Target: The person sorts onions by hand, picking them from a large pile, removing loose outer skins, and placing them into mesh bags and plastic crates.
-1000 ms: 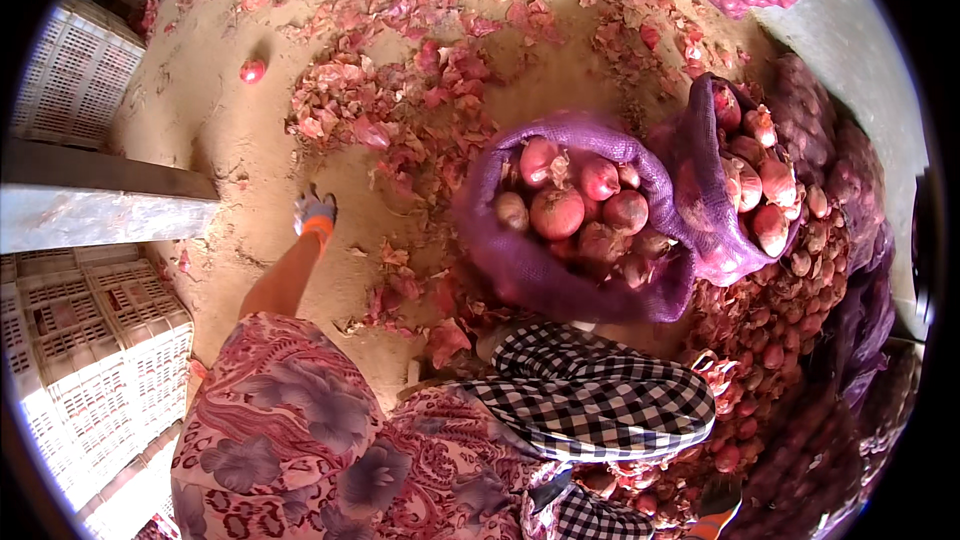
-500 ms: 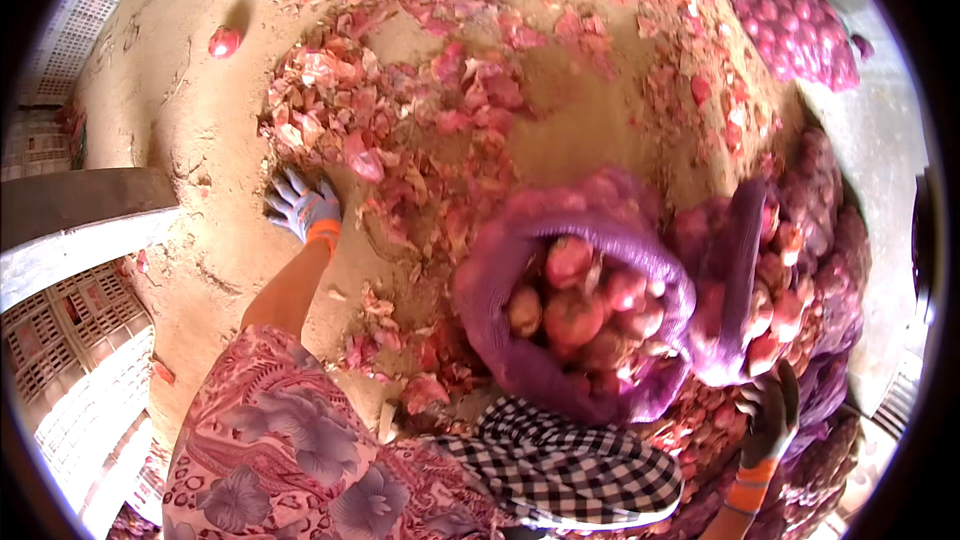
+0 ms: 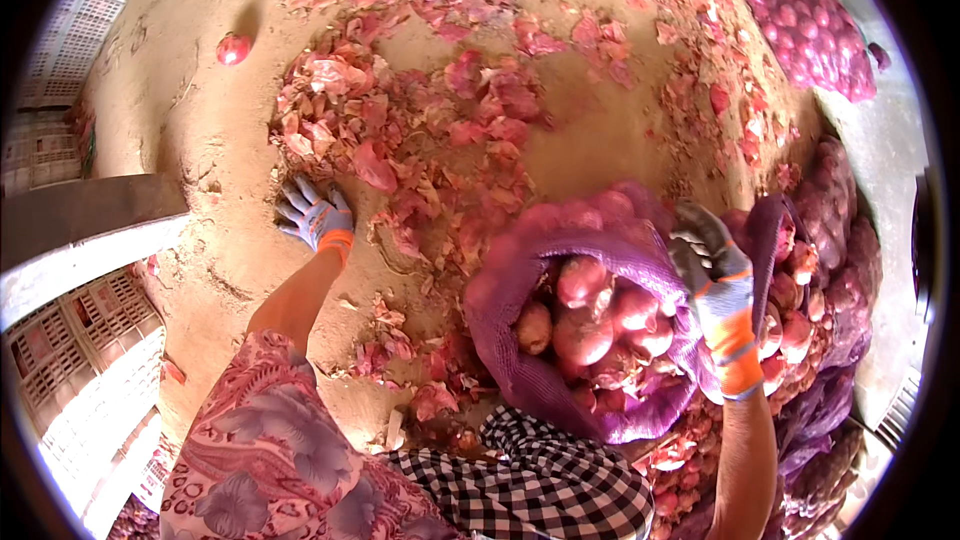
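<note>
My left hand, in a grey-blue glove with an orange cuff, rests on the sandy floor with its fingers spread, beside a heap of dry onion skins. An open purple mesh bag with several red onions in it stands before me. At the bag's right rim is my gloved right hand. Its dark fingers are curled, and whatever they may hold is hidden. Just right of that hand, a second purple mesh bag gapes with red onions showing.
A lone onion lies at the far left. A filled mesh bag sits at the far right. Plastic crates and a beam line the left side. Checkered cloth lies near my lap.
My right hand has moved up and left, from the onions at the lower right to the open bag's rim. My left hand stays on the floor. The view has shifted slightly.
</note>
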A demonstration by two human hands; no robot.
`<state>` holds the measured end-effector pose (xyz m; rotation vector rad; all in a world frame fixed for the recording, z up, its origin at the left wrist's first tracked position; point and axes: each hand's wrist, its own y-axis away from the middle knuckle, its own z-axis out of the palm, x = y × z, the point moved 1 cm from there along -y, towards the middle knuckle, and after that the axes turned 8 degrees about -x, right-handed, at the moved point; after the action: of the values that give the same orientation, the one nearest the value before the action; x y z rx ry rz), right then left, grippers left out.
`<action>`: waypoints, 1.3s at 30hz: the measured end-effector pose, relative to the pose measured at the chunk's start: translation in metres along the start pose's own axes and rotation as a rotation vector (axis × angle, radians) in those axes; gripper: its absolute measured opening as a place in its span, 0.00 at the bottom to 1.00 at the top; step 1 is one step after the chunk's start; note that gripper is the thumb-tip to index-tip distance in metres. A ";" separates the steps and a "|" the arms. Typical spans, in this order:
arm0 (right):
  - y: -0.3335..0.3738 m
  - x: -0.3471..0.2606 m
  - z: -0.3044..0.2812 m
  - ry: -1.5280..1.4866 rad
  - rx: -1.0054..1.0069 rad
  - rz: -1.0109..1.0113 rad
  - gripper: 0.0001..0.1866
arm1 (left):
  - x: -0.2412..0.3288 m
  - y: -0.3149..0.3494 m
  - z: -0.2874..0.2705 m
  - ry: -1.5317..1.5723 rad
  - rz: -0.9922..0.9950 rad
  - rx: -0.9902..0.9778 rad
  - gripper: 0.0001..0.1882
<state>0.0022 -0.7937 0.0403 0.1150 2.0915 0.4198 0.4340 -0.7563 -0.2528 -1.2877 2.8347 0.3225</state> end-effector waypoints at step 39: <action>-0.160 0.010 0.313 1.073 -0.665 0.257 0.52 | 0.020 -0.380 -0.111 0.054 0.302 0.098 0.35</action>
<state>0.2742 -0.8629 -0.1717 -0.3078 2.8167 1.5744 0.7130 -1.0355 -0.2155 -0.8627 3.0462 0.1498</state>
